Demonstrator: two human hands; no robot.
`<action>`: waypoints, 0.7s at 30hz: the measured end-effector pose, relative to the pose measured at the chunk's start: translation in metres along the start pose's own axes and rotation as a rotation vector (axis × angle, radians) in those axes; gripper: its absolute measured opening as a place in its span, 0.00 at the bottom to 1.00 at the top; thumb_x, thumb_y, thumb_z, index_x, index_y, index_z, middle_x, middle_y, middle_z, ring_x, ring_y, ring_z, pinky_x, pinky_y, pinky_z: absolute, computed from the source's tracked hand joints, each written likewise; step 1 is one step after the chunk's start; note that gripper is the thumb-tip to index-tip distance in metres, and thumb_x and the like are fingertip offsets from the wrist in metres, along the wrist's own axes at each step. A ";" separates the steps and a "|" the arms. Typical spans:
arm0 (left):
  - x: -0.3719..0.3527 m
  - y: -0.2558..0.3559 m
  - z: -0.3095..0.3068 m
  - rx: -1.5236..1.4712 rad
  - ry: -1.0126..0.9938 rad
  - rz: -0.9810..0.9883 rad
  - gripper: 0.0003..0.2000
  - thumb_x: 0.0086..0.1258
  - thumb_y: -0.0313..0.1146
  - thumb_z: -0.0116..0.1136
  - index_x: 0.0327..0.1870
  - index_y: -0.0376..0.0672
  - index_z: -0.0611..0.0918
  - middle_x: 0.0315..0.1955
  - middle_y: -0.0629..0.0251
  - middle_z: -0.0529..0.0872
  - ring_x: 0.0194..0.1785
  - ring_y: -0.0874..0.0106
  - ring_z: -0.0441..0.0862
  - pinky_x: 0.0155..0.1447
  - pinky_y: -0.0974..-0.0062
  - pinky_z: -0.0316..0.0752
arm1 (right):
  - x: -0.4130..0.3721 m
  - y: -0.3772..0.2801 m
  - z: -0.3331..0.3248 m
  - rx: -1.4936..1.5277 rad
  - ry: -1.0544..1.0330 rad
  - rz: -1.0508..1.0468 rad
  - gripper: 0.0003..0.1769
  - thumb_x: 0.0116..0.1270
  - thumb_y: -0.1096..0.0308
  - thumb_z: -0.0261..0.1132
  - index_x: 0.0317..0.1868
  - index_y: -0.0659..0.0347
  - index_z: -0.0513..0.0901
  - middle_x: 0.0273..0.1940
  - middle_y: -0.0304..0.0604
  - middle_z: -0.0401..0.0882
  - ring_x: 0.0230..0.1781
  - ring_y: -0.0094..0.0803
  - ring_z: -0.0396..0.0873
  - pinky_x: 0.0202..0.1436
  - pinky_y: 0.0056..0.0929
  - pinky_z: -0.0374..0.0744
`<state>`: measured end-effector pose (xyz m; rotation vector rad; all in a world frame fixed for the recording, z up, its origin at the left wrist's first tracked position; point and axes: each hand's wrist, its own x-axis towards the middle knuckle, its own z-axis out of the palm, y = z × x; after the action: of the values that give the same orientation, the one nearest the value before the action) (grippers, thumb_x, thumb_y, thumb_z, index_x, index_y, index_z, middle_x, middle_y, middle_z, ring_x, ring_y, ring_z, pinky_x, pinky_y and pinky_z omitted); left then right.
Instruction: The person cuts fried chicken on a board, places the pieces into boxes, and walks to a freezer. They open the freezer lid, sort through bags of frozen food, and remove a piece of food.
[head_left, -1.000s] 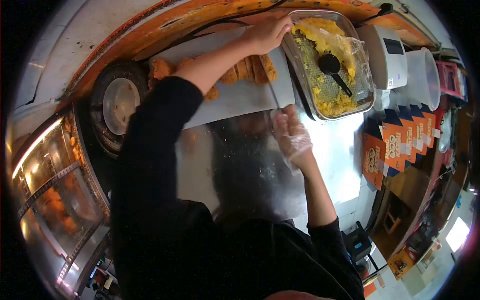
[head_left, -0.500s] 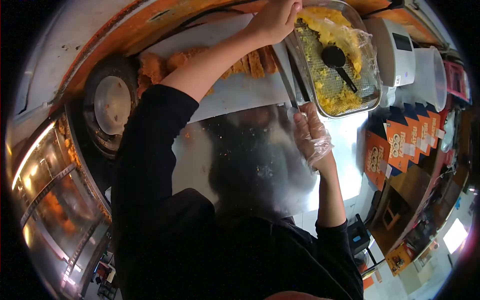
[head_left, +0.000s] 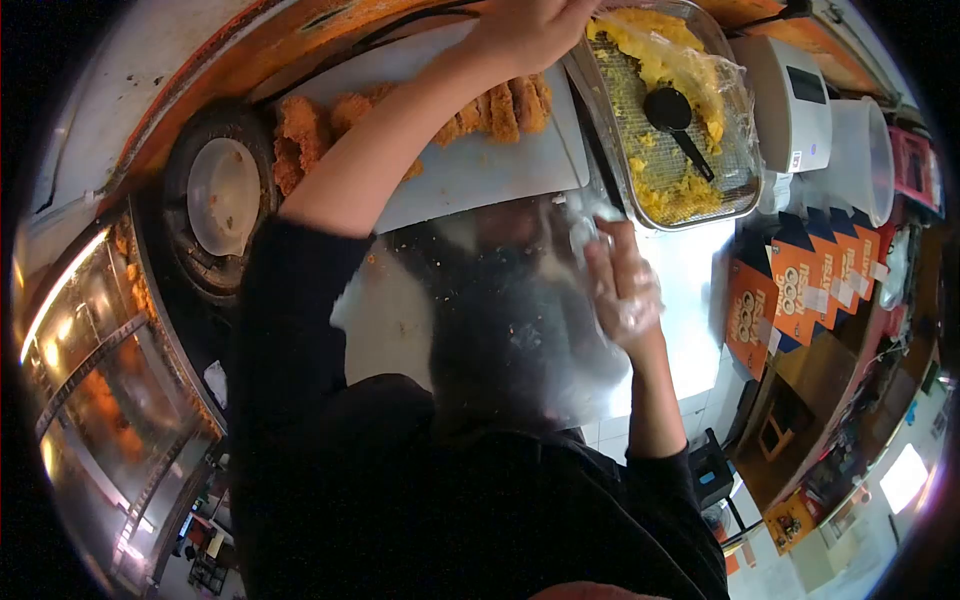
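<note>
My left hand [head_left: 530, 38] is bare and reaches across the cutting board [head_left: 480, 180] to the tray's upper left corner. Its fingers are pressed together and partly cut off by the frame's top edge; what they hold, if anything, is hidden. Under that forearm, breaded fried cutlets [head_left: 505, 108] lie on the board, some cut into strips. My right hand [head_left: 625, 285], in a loose clear plastic glove, hovers over the steel counter [head_left: 480, 300] below the tray. Its fingers are slightly bent and apart, with nothing plainly in them.
A wire-mesh tray [head_left: 640, 215] holds yellow crumbly food, a black scoop [head_left: 668, 112] and clear plastic film [head_left: 735, 85]. Right of it are a white machine [head_left: 785, 95], a clear tub [head_left: 860, 160] and orange printed boxes [head_left: 755, 310]. A round black pan-like item [head_left: 180, 215] stands left.
My right hand has let go of the long knife-like tool along the board's right edge and drawn slightly down. My left hand has moved a little up and left.
</note>
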<state>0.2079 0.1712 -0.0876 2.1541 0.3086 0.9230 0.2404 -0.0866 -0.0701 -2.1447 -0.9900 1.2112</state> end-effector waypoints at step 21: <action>-0.342 0.155 -0.061 0.091 0.491 -0.731 0.02 0.61 0.22 0.47 0.31 0.35 0.73 0.21 0.62 0.73 0.24 0.73 0.69 0.29 0.78 0.63 | 0.122 -0.066 0.091 -0.627 0.737 -0.140 0.56 0.42 0.45 0.75 0.68 0.59 0.58 0.58 0.59 0.64 0.52 0.55 0.68 0.56 0.44 0.68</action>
<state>-0.0887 -0.0649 -0.1246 1.6408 1.2956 0.9786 0.1801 0.0553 -0.1319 -2.6005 -1.2176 -0.0346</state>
